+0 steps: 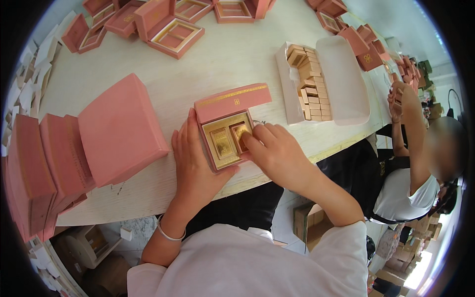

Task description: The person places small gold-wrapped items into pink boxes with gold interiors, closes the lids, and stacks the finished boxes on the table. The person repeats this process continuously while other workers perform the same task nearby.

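Note:
An open pink gift box (232, 103) with a gold-trimmed lid lies on the table in front of me. My left hand (192, 163) grips its left side, fingers along the edge and thumb at the near corner. Inside the gold-coloured insert, a small golden block (222, 142) fills the left compartment. A second golden block (239, 132) is at the right compartment, a little tilted. The closed fingers of my right hand (278, 147) pinch this second block at its right side and partly cover it.
Closed pink boxes (121, 128) are stacked at the left. A white carton (346, 84) of small tan boxes (316, 94) stands right of centre. Open pink boxes (178, 37) line the table's far side. A co-worker (403, 193) sits at the right, hands raised around a small object.

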### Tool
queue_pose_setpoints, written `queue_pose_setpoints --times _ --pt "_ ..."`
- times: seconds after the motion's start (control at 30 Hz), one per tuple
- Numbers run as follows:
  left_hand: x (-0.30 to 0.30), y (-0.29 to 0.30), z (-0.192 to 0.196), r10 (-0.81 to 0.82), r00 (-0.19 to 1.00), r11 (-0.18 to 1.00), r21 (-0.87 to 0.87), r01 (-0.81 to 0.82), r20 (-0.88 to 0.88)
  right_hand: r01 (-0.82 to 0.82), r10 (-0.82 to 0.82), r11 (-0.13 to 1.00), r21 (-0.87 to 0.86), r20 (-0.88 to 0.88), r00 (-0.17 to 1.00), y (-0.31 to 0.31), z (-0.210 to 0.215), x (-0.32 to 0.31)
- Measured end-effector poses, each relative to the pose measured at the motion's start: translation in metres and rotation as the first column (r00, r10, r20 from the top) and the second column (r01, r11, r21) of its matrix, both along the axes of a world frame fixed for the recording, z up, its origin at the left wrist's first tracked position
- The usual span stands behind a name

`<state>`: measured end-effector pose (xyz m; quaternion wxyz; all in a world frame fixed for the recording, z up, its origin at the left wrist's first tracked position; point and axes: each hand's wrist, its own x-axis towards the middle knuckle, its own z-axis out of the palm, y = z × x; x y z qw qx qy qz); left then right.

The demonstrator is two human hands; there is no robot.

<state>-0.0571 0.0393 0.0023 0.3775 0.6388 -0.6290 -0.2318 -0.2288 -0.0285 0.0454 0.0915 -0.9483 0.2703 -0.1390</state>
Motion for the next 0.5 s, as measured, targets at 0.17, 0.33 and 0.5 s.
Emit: queue_pose_setpoints --times 0.17,0.33,0.5 --pt "-0.001 -0.001 -0.002 0.024 1.000 0.997 -0.074 -0.024 0.010 -0.071 0.070 0.997 -0.009 -0.057 0.996 -0.008 0.000 -0.002" --pt "0.000 0.001 -0.006 0.010 0.999 0.998 -0.059 -0.007 0.043 -0.096 0.041 0.982 -0.164 -0.310 0.950 0.002 0.011 0.011" --pt "0.000 0.000 -0.007 0.005 0.999 0.996 -0.086 -0.001 0.054 -0.064 0.043 0.997 -0.046 -0.367 0.929 0.001 0.016 0.016"
